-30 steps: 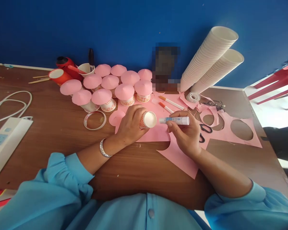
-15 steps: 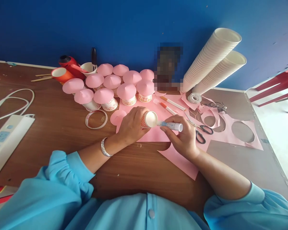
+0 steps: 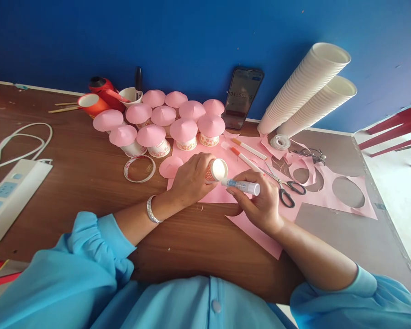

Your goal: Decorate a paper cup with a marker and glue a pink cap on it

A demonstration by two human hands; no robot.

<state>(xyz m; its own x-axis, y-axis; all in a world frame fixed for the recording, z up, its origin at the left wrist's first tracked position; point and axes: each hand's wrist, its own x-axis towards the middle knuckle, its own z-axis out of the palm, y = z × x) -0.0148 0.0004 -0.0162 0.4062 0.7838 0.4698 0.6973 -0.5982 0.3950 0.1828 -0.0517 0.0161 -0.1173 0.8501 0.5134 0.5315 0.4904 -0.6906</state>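
Pink paper cones (image 3: 184,129): topping eleven cups (image 3: 187,144)
Left fingers (image 3: 202,161): holding white-and-red paper cup (image 3: 219,169), coneless
Right fingers (image 3: 251,177): gripping white glue stick (image 3: 245,186)

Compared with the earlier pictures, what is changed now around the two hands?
The right hand brought the glue stick leftward, closing the gap to the paper cup; its tip now appears at the cup's lower right edge, and its rear end dipped. Nothing was taken or let go. The left hand keeps holding the cup; the pink-topped cups stayed put.
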